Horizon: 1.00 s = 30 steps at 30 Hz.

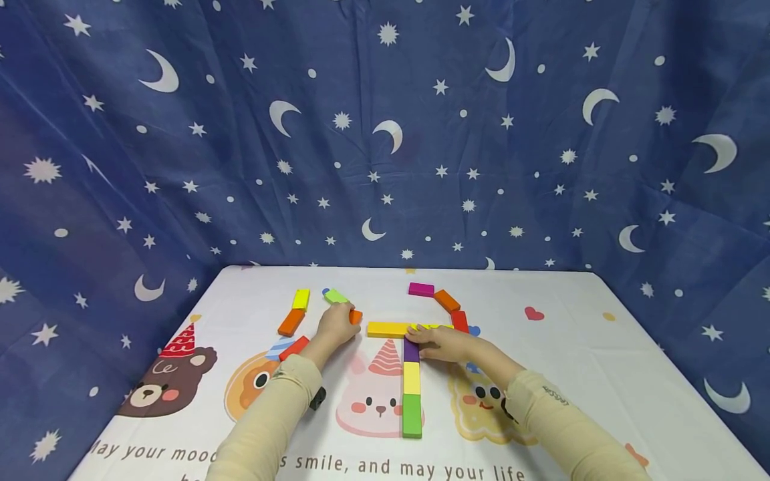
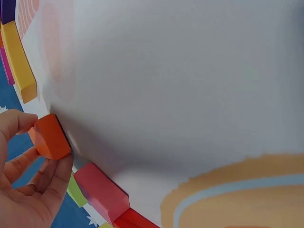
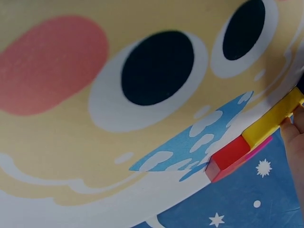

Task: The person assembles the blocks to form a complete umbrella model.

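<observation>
Thumb and fingers of the left hand [image 1: 338, 325] pinch an orange block [image 2: 53, 137], which sits between a lime block [image 1: 335, 296] and the left end of an amber block [image 1: 388, 329], apart from the latter; whether it touches the cloth is hard to tell. The right hand [image 1: 448, 344], well apart from the left, has its fingers stretched out and resting on a yellow block [image 1: 442, 327] lined up with the amber one. Below that row, a purple block [image 1: 412, 349], a pale yellow block [image 1: 412, 378] and a green block [image 1: 412, 415] run end to end toward the near side of the bench [image 1: 571, 374]. At the row's right end a red block [image 1: 460, 321] touches the yellow one, and a rust-coloured block [image 1: 447, 300] and a magenta block [image 1: 421, 290] curve on from it. Over on the left, a lemon block [image 1: 301, 300] meets a dark orange block [image 1: 291, 322], with a scarlet block [image 1: 294, 348] nearer, beside the left forearm. The left wrist view also shows a pinkish block [image 2: 102, 192] close to the held one. Behind hangs a blue curtain [image 1: 385, 133] printed with moons and stars.
</observation>
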Motion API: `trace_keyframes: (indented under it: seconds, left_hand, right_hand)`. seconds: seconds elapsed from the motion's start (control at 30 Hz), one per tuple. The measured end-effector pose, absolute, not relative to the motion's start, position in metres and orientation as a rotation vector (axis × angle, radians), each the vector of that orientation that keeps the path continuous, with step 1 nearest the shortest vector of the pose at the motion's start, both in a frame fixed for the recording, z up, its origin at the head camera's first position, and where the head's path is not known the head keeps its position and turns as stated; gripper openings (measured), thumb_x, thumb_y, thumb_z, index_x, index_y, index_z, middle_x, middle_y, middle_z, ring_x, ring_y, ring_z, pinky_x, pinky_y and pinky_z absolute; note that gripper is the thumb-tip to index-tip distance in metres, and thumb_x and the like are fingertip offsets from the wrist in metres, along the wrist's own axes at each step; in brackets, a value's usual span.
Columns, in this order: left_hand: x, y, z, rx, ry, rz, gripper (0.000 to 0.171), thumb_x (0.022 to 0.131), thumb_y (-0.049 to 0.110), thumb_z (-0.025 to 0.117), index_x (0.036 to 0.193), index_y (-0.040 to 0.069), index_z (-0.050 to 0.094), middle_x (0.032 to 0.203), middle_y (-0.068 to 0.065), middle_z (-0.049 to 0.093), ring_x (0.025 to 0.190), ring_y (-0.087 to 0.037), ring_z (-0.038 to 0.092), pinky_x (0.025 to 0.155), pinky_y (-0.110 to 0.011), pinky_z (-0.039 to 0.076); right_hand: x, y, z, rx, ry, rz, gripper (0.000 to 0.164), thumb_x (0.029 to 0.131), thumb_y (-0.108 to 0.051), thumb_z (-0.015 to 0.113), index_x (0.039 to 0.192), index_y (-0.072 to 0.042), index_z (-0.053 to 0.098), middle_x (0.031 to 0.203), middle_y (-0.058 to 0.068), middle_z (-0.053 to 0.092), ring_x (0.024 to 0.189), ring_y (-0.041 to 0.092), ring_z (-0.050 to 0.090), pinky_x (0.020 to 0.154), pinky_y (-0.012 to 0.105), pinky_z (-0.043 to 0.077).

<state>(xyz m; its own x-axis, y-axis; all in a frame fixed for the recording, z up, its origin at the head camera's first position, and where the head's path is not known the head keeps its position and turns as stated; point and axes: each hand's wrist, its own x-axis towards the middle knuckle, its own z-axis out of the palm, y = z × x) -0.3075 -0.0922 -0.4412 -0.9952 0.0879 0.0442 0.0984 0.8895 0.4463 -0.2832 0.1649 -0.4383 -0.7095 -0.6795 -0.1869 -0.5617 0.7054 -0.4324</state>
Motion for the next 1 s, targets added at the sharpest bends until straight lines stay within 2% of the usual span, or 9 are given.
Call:
trace_keyframes:
  seconds: [0.23, 0.5, 0.8, 1.0]
  left_hand:
    - [-0.309, -0.091, -0.443, -0.172, -3.018, -0.783, 0.043, 0.076, 0.010, 0.069, 0.116, -0.004, 0.061, 0.102, -0.017, 0.062, 0.085, -0.025, 0.055, 0.080, -0.037, 0.049]
    - [-0.311, -0.088, -0.441, -0.136, -3.020, -0.820, 0.043, 0.079, 0.013, 0.069, 0.118, -0.004, 0.060, 0.105, -0.017, 0.064, 0.087, -0.026, 0.057, 0.085, -0.038, 0.050]
    - [-0.317, -0.083, -0.439, -0.037, -3.000, -0.772, 0.040, 0.076, 0.016, 0.071, 0.109, -0.005, 0.063, 0.094, -0.016, 0.067, 0.079, -0.027, 0.060, 0.073, -0.037, 0.051]
    - [-0.319, -0.078, -0.440, 0.076, -2.980, -0.810, 0.041, 0.074, 0.017, 0.073, 0.108, -0.004, 0.064, 0.095, -0.017, 0.067, 0.082, -0.029, 0.062, 0.075, -0.038, 0.052]
  right_hand:
    - [-0.284, 0.166, -0.440, -0.976, 2.583, -0.485, 0.049, 0.093, -0.018, 0.058, 0.141, -0.012, 0.045, 0.149, 0.006, 0.039, 0.140, 0.028, 0.031, 0.111, 0.044, 0.032]
    - [-0.282, 0.166, -0.437, -1.026, 2.576, -0.505, 0.049, 0.094, -0.020, 0.057, 0.141, -0.012, 0.044, 0.147, 0.009, 0.042, 0.139, 0.030, 0.032, 0.111, 0.046, 0.033]
    - [-0.284, 0.164, -0.441, -0.959, 2.594, -0.485, 0.049, 0.093, -0.019, 0.058, 0.140, -0.014, 0.046, 0.145, 0.005, 0.045, 0.138, 0.027, 0.036, 0.110, 0.045, 0.035]
    - [-0.283, 0.164, -0.438, -0.947, 2.604, -0.456, 0.049, 0.093, -0.018, 0.058, 0.140, -0.015, 0.046, 0.146, 0.005, 0.043, 0.139, 0.026, 0.035, 0.110, 0.044, 0.034]
